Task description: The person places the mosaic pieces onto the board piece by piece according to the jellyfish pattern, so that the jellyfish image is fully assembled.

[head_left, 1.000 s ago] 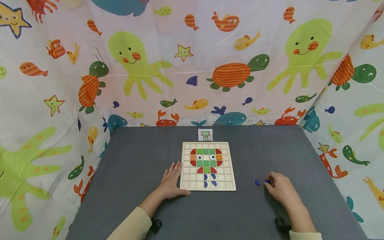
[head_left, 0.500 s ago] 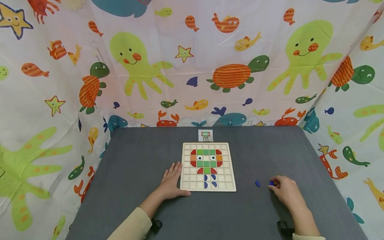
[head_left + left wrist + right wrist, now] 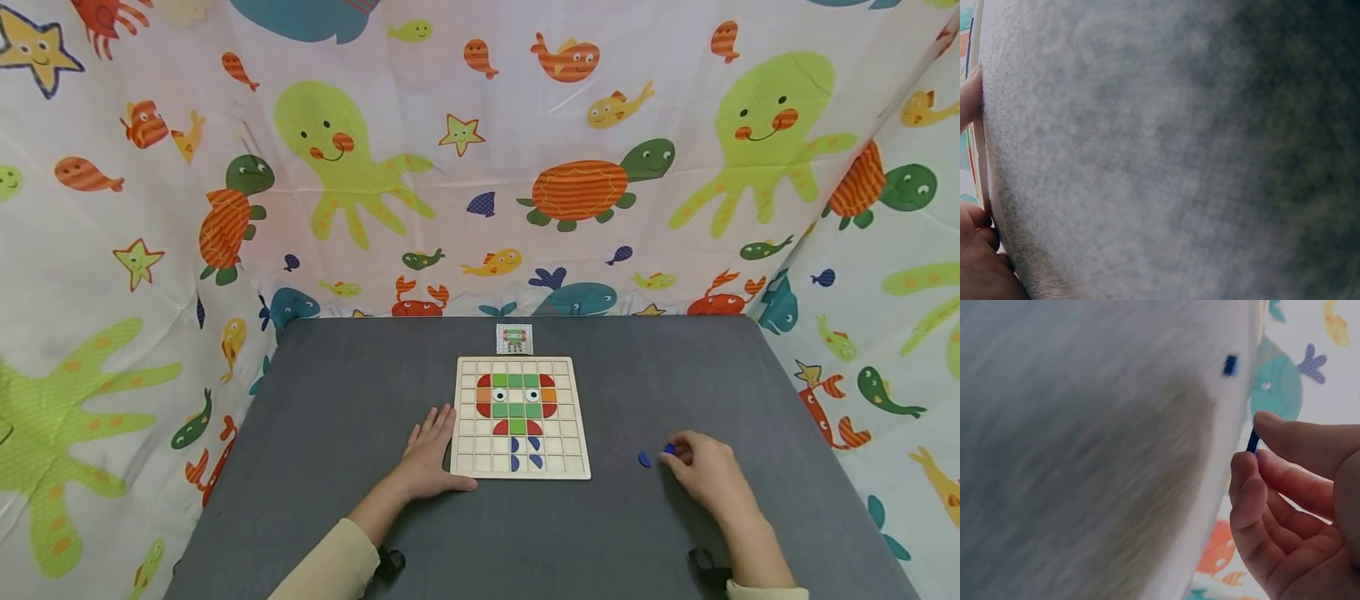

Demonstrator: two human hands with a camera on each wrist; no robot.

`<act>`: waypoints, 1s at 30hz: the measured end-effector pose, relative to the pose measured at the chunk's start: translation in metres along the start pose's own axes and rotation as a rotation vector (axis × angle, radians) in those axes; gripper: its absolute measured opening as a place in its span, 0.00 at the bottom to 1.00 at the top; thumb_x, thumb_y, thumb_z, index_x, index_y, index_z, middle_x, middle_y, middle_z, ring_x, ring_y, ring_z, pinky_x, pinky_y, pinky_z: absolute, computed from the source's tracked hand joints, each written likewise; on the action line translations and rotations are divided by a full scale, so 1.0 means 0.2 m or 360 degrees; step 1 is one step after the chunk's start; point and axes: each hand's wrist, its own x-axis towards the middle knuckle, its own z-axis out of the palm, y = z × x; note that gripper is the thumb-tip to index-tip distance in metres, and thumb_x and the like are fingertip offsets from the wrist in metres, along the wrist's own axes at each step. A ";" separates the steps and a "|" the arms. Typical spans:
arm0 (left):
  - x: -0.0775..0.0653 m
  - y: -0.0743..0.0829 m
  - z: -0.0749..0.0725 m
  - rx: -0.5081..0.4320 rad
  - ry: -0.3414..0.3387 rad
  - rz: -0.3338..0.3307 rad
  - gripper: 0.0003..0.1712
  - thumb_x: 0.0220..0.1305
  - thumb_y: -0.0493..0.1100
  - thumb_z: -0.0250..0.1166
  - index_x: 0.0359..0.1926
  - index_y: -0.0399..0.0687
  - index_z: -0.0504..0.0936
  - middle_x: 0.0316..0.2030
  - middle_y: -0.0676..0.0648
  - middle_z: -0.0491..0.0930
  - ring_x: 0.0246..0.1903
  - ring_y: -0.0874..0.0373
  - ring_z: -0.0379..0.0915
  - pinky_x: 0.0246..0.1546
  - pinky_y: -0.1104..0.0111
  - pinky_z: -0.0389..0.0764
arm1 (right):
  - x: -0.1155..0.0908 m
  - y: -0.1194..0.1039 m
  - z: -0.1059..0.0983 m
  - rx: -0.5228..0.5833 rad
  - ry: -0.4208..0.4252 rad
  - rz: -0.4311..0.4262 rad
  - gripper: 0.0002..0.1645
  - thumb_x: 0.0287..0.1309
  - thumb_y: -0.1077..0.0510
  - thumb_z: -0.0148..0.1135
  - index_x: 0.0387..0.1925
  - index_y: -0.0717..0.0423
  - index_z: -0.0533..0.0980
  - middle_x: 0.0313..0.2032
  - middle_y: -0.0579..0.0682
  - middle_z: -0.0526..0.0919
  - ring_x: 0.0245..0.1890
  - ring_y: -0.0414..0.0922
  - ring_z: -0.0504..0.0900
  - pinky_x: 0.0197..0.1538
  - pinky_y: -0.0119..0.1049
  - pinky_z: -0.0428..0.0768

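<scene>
Between thumb and fingers, my right hand (image 3: 707, 473) pinches a small blue tile (image 3: 669, 448), seen edge-on as a thin dark blue strip in the right wrist view. Another blue tile (image 3: 644, 459), with a curved edge, lies on the table just left of that hand. My left hand (image 3: 429, 460) rests at the lower left corner of a square wooden grid board (image 3: 558, 462), fingers spread along its side and thumb at the near edge. Red, green and orange tiles with two eye tiles form a figure on the board. Several blue quarter-round tiles (image 3: 536, 460) sit below it.
A small picture card (image 3: 514, 339) of a similar figure lies behind the board. The grey table (image 3: 360, 367) ends at a curtain (image 3: 450, 275) printed with sea animals. Black straps (image 3: 390, 563) hang at both wrists.
My right hand has drawn back slightly to the right with the blue tile, then returned a little left and away from me. The left hand and board stay in place.
</scene>
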 end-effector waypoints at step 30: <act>0.00 0.00 0.00 0.0008 -0.0013 -0.0005 0.75 0.45 0.68 0.78 0.81 0.45 0.43 0.81 0.45 0.41 0.80 0.45 0.31 0.76 0.42 0.40 | 0.15 -0.79 0.38 0.0212 -0.0014 -0.0280 0.15 0.53 0.55 0.78 0.41 0.57 0.86 0.32 0.46 0.85 0.27 0.37 0.76 0.30 0.33 0.76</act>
